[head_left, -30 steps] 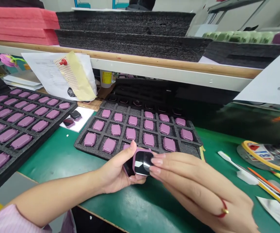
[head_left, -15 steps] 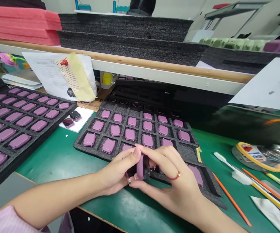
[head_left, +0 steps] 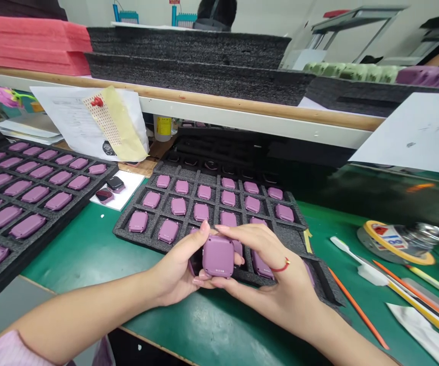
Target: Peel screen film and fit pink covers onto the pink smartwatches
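A purple watch case faces me with its flat back, small marks along its lower edge. My left hand is closed on its left side, thumb at the top corner. My right hand, with a thin red band at the base of a finger, grips the top and lower edges. A dark, glossy part shows in the left palm beside the case; whether it is a second piece I cannot tell. Just behind both hands lies a black foam tray with several purple watch cases in its compartments.
Another foam tray of purple cases is at left. Two dark-faced watches lie on white paper. At right are a toothbrush, orange sticks, a metal-topped bottle and a white cloth. A shelf edge crosses above.
The watch case has turned from edge-on to showing its back toward me. Both hands keep hold of it. The whole view has shifted slightly.
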### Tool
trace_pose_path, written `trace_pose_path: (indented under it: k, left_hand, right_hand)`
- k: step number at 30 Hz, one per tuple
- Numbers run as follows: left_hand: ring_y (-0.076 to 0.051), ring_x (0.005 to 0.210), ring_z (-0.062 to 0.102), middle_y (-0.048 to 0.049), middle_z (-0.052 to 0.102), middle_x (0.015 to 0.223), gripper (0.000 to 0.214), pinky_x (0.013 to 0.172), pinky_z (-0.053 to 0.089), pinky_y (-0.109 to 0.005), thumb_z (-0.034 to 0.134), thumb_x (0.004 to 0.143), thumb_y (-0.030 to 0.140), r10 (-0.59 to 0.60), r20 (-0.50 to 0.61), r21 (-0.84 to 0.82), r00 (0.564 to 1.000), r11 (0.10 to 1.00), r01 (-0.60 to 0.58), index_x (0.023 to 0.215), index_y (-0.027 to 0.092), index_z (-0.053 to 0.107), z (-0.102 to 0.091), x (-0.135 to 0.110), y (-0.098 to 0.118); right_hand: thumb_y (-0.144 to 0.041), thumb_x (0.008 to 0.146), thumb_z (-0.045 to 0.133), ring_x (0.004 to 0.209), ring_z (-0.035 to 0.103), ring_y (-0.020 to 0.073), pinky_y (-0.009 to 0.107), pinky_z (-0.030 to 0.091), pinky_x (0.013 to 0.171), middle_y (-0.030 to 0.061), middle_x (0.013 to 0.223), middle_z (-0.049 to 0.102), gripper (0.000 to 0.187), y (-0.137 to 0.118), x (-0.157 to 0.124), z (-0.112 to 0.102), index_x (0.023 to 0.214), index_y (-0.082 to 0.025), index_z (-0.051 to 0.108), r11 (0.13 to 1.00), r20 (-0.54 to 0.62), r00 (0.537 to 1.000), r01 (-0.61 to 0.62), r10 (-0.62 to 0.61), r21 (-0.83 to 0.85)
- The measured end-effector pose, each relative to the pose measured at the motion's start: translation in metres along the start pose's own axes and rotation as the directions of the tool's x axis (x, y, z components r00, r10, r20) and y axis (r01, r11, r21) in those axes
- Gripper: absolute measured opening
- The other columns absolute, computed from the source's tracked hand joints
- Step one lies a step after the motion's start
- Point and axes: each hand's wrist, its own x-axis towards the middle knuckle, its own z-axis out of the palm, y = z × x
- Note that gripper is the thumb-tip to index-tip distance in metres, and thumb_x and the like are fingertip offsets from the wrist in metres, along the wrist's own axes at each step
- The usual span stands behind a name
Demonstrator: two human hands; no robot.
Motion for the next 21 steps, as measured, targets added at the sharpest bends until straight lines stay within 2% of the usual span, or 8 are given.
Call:
trace_pose_path:
  k: [3, 6, 7, 10, 12, 15, 17, 21]
  left_hand:
    - [-0.003, 0.046, 0.041, -0.0068, 0.069, 0.078, 0.054, 0.039, 0.018, -0.017, 0.078, 0.075, 0.063, 0.006, -0.072, -0.014, 0.997, 1.0, -0.007, 0.087, 0.012, 0.066, -0.001, 0.001, -0.001]
    - [-0.007, 0.057, 0.058, -0.0106, 0.074, 0.091, 0.052, 0.044, 0.029, -0.015, 0.087, 0.068, 0.056, -0.015, -0.16, 0.034, 0.987, 0.999, 0.021, 0.086, 0.015, 0.058, -0.003, 0.001, 0.0]
    - [-0.008, 0.062, 0.063, -0.0107, 0.074, 0.094, 0.053, 0.047, 0.034, -0.015, 0.092, 0.063, 0.049, -0.037, -0.169, 0.063, 0.985, 0.997, 0.048, 0.084, 0.016, 0.056, -0.003, 0.001, 0.001]
    - [-0.013, 0.075, 0.073, -0.0105, 0.075, 0.1, 0.058, 0.057, 0.043, -0.016, 0.1, 0.049, 0.03, -0.089, -0.15, 0.132, 0.985, 0.985, 0.109, 0.084, 0.016, 0.055, -0.007, 0.001, 0.004]
    - [-0.016, 0.075, 0.075, -0.0124, 0.075, 0.103, 0.058, 0.06, 0.046, -0.018, 0.099, 0.054, 0.034, -0.091, -0.138, 0.138, 0.986, 0.984, 0.11, 0.088, 0.015, 0.056, -0.009, 0.002, 0.005]
    - [-0.017, 0.061, 0.072, -0.0159, 0.077, 0.098, 0.057, 0.052, 0.044, -0.02, 0.084, 0.07, 0.059, -0.08, -0.124, 0.142, 0.989, 0.985, 0.097, 0.094, 0.016, 0.056, -0.011, 0.004, 0.005]
    - [-0.012, 0.05, 0.063, -0.0149, 0.077, 0.09, 0.059, 0.043, 0.034, -0.019, 0.072, 0.076, 0.07, -0.061, -0.125, 0.177, 0.99, 0.981, 0.083, 0.093, 0.016, 0.056, -0.011, 0.005, 0.004]
    - [-0.003, 0.045, 0.036, -0.006, 0.07, 0.074, 0.055, 0.043, 0.018, -0.016, 0.074, 0.077, 0.066, -0.011, -0.129, 0.292, 0.992, 0.955, 0.049, 0.087, 0.013, 0.062, -0.008, 0.004, 0.003]
  right_hand:
    - [-0.03, 0.082, 0.079, 0.096, 0.071, 0.0232, 0.039, 0.055, 0.089, 0.0056, 0.108, 0.075, 0.045, 0.02, 0.01, -0.002, 0.123, -0.025, 0.063, 0.996, 0.006, 0.999, -0.042, 0.042, -0.073]
    - [-0.04, 0.081, 0.076, 0.095, 0.071, 0.0243, 0.04, 0.057, 0.087, 0.0058, 0.106, 0.076, 0.037, 0.064, 0.033, 0.003, 0.113, -0.022, 0.069, 0.924, -0.027, 0.935, -0.353, 0.353, -0.145]
    - [-0.041, 0.082, 0.075, 0.094, 0.072, 0.0246, 0.041, 0.058, 0.086, 0.0066, 0.104, 0.076, 0.035, 0.082, 0.043, 0.008, 0.11, -0.02, 0.07, 0.902, -0.024, 0.917, -0.397, 0.399, -0.169]
    - [-0.035, 0.084, 0.077, 0.096, 0.071, 0.0241, 0.042, 0.057, 0.09, 0.0099, 0.106, 0.074, 0.032, 0.129, 0.074, 0.03, 0.108, -0.015, 0.07, 0.862, -0.028, 0.891, -0.446, 0.453, -0.242]
    - [-0.034, 0.092, 0.071, 0.111, 0.066, 0.025, 0.048, 0.053, 0.098, 0.0099, 0.121, 0.068, 0.031, 0.148, 0.089, 0.046, 0.117, -0.016, 0.067, 0.842, -0.032, 0.888, -0.447, 0.459, -0.304]
    - [-0.034, 0.098, 0.064, 0.115, 0.064, 0.0246, 0.049, 0.053, 0.099, 0.0095, 0.13, 0.064, 0.029, 0.157, 0.1, 0.062, 0.122, -0.018, 0.064, 0.821, 0.02, 0.884, -0.425, 0.467, -0.38]
    - [-0.035, 0.098, 0.063, 0.115, 0.064, 0.0247, 0.048, 0.054, 0.098, 0.0097, 0.131, 0.063, 0.031, 0.159, 0.102, 0.063, 0.125, -0.018, 0.063, 0.803, 0.047, 0.875, -0.42, 0.482, -0.422]
    - [-0.036, 0.098, 0.063, 0.115, 0.063, 0.0249, 0.048, 0.054, 0.097, 0.01, 0.132, 0.062, 0.033, 0.166, 0.1, 0.041, 0.126, -0.019, 0.062, 0.747, 0.059, 0.832, -0.462, 0.552, -0.477]
